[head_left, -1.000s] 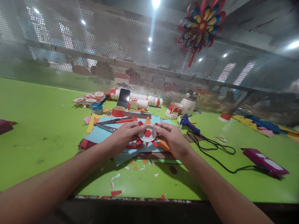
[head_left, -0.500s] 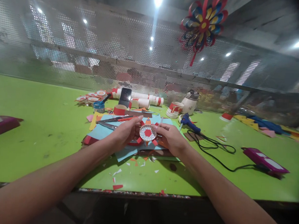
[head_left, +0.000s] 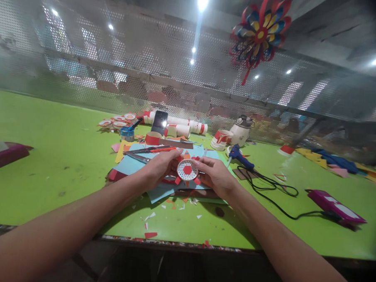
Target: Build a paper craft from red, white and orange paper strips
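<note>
Between my two hands is a small paper turtle [head_left: 187,170], with a round dotted white shell, a red hexagon in its middle, red legs and an orange head pointing away from me. My left hand [head_left: 162,167] is closed on its left edge. On the right edge, the thumb and fingers of my right hand [head_left: 216,173] pinch it. Under the hands lies a pile of light blue paper sheets [head_left: 157,194]. Scissors [head_left: 143,155] rest on the pile beside my left hand. A blue glue gun [head_left: 241,156] with a black cord lies right of my right hand.
Behind the pile stand a phone [head_left: 159,122], a blue-lidded jar [head_left: 127,133], paper rolls [head_left: 184,130], a red-and-white cup [head_left: 221,140] and a bottle [head_left: 240,131]. A purple power strip [head_left: 336,207] lies at right. Paper scraps [head_left: 150,235] litter the front edge.
The camera view has shifted slightly, so the scene sits a little further right. Both hands keep hold of the paper turtle, which is nearly unchanged in pose.
</note>
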Motion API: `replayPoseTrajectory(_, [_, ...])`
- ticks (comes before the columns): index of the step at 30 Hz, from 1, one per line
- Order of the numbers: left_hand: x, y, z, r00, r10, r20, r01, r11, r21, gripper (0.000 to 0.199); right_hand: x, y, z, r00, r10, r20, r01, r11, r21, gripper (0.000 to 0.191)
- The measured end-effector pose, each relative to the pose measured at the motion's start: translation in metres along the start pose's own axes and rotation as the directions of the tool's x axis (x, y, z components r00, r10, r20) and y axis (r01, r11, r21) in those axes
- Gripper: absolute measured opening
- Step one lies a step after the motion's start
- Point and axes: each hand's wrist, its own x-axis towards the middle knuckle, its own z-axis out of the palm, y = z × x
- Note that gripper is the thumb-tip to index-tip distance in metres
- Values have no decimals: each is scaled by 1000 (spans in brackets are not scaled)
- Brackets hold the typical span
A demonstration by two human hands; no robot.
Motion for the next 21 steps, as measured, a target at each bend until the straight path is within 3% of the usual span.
replayPoseTrajectory(5, [-3,4,1,999,-1,42,0,999,34,40,-1,-2,2,1000,-9,-15,9,1000,-19,35])
replayPoseTrajectory(9, [-6,9,4,1000,4,28,-8,992,126,29,-1,-2,0,999,-8,-33,6,999,-39,38])
replayPoseTrajectory(16, [-2,0,3,994,29,107,-42,991,124,35,0,-5,-1,999,-29,-14,29,999,-41,39])
replayPoseTrajectory(21, [-1,0,2,997,45,63,-53,991,124,38,0,-7,-4,997,-69,-21,68,997,-37,33])
